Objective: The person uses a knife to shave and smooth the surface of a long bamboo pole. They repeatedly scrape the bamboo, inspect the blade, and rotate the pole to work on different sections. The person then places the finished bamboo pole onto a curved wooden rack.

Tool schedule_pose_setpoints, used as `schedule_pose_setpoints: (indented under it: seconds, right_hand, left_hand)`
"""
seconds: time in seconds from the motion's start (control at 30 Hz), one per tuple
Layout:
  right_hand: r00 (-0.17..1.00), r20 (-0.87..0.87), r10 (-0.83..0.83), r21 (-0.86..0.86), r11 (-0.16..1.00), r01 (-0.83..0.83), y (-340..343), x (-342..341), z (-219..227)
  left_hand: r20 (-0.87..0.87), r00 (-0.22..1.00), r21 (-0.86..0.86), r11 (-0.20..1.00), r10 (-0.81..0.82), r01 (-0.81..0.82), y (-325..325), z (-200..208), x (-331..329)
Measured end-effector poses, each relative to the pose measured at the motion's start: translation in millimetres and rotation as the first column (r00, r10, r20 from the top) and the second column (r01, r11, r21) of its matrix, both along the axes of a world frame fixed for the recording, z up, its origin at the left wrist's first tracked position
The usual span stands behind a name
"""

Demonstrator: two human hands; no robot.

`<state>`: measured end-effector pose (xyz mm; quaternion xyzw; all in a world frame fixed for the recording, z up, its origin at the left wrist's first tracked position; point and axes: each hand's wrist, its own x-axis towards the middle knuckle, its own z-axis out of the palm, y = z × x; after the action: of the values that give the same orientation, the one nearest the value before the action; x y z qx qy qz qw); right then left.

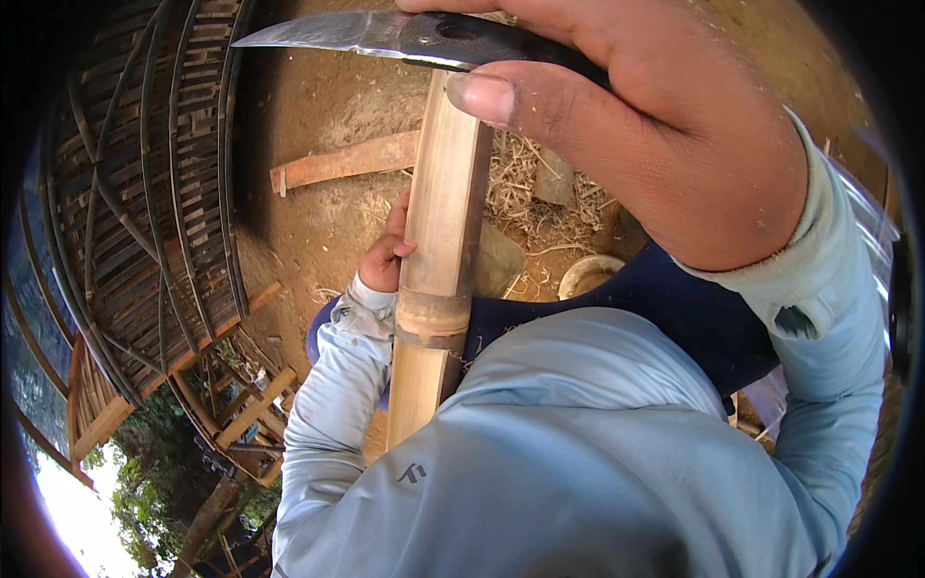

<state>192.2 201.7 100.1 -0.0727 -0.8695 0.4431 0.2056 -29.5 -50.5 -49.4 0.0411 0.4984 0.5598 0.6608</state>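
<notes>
Nearest to the camera was the right hand (665, 125), closed firmly around the black handle of a knife (419, 37), with its thumb pressed along the handle and the blade pointing to the left. The knife crossed over the far end of a bamboo piece (443, 183); whether its edge touched the wood, I cannot tell. This bamboo ran lengthwise in front of the person, its near end beside the shirt (568, 462). The left hand (383, 260) held it from the left edge, above the node (431, 320), with fingers bent around the side; how they closed underneath was hidden.

As I judge, the work was partly done: pale wood showed on both sides of the node, and many shavings (520, 207) lay on the ground. The node itself was brown and raised, and the right side was darker, so these parts seemed not yet trimmed.
</notes>
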Motion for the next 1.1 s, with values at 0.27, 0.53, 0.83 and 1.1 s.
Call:
schedule_pose_setpoints:
  seconds: [0.27,0.53,0.83,1.1]
  right_hand:
    - [1.000,0.000,0.012,0.003,1.000,-0.012,-1.6,-5.3,1.3]
    - [0.999,0.027,0.032,-0.021,0.999,-0.031,0.5,3.9,6.2]
    - [0.996,0.074,0.057,-0.077,0.996,-0.052,8.1,3.0,13.6]
    - [0.997,-0.047,-0.067,-0.165,0.985,0.058,12.5,-4.8,3.8]
  left_hand:
    - [-0.087,0.996,0.071,0.997,-0.009,0.015,-5.7,-5.4,-6.2]
    - [-0.089,0.996,0.065,0.998,-0.015,0.021,-6.9,-6.2,-8.9]
    - [-0.068,0.995,-0.013,0.997,0.079,-0.080,1.1,8.8,6.7]
    - [0.219,0.976,-0.109,0.994,0.018,0.006,-15.9,-12.6,-11.6]
